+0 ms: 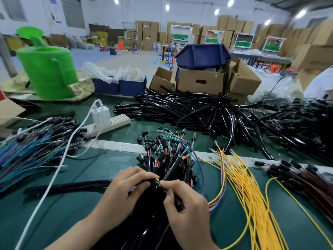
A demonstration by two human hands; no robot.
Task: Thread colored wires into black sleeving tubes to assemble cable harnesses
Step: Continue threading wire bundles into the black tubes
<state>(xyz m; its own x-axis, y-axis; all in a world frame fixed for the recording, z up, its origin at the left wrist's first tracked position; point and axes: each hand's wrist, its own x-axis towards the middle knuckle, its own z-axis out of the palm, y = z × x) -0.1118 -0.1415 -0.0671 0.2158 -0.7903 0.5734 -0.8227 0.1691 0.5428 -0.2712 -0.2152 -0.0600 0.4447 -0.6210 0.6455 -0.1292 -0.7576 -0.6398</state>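
Where the green table (100, 165) begins at the left, a bundle of blue and green wires (27, 154) is spread, and a white power strip (110, 123) is seen just beyond it. Nearer the front, a black sleeving tube (68, 186) is laid flat, its right end gripped by the curled fingers of the left hand (126, 190). At that end, thin coloured wires (157, 181) are pinched by the fingertips of the right hand (185, 208). Behind both hands a heap of sleeved harnesses (167, 156) is piled. Further right, loose yellow wires (248, 188) are fanned out.
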